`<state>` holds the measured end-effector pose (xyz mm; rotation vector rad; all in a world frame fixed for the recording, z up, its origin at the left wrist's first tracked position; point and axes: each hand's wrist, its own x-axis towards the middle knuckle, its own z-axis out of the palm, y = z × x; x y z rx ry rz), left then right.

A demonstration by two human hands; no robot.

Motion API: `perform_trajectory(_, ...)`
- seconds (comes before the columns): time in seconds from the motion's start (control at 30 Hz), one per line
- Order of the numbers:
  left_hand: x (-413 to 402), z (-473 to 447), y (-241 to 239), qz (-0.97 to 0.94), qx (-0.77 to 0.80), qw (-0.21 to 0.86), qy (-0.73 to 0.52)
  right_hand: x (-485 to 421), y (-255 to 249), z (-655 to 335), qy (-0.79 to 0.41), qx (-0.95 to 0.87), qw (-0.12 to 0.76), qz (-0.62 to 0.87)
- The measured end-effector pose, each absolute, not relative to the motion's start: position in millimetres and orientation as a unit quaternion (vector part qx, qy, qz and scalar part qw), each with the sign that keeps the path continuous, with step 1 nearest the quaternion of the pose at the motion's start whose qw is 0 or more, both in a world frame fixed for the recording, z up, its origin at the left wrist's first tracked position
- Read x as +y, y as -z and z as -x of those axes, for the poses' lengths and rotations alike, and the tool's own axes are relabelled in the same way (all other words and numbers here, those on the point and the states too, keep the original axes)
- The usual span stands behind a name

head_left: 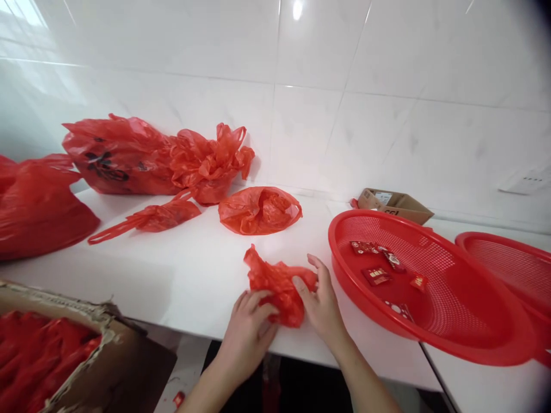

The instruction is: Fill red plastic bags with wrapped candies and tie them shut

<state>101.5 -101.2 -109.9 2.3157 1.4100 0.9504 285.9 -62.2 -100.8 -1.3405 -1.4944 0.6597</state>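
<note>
Left hand (252, 322) on red bag (280, 285), thin, crumpled

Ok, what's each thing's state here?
Small red plastic bag: bunched between hands
Left hand: curled against that bag
Right hand: thumb and index finger apart
Oval red plastic bag: puffed
Narrow red plastic bag: handles stretched
Black-printed red plastic bag: bulging
Red plastic bag beside it: top bunched
Leftmost red plastic bag: bulging
Round red plastic basket: open, wrapped packets inside
Second red plastic basket: open
Large brown cardboard box: open, filled
Small brown cardboard box: open
</note>
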Motion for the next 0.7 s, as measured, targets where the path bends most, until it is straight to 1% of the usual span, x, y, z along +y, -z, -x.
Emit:
perform_trajectory(0.1,-117,-94,106,-0.792,0.492,0.207,-0.295,-63,111,-287,-0.325,-0.620,0.467,0.539)
perform_trajectory(0.2,-116,-76,98,-0.721,0.546,0.272,-0.331,-69,111,-293,-0.389,-0.566,0.515,0.513)
perform_trajectory(0.27,-111,-63,93,-0.653,0.605,0.252,-0.379,-74,106,-296,-0.427,-0.526,0.553,0.485)
perform_trajectory(0.33,-106,-54,88,-0.613,0.632,0.186,-0.435,-78,100,-297,-0.469,-0.512,0.558,0.454)
perform_trajectory(0.43,-100,-48,81,-0.641,0.593,0.116,-0.474,-85,92,-296,-0.484,-0.534,0.545,0.429)
perform_trajectory(0.5,-98,-47,75,-0.680,0.560,0.118,-0.459,-89,87,-295,-0.476,-0.553,0.534,0.427)
perform_trajectory(0.6,-102,-45,64,-0.729,0.527,0.187,-0.395,-93,81,-294,-0.491,-0.577,0.501,0.417)
perform_trajectory(0.63,-105,-45,60,-0.738,0.517,0.234,-0.365,-94,80,-294,-0.503,-0.580,0.486,0.417)
perform_trajectory(0.7,-112,-41,51,-0.715,0.495,0.373,-0.324,-92,79,-296,-0.529,-0.571,0.460,0.426)
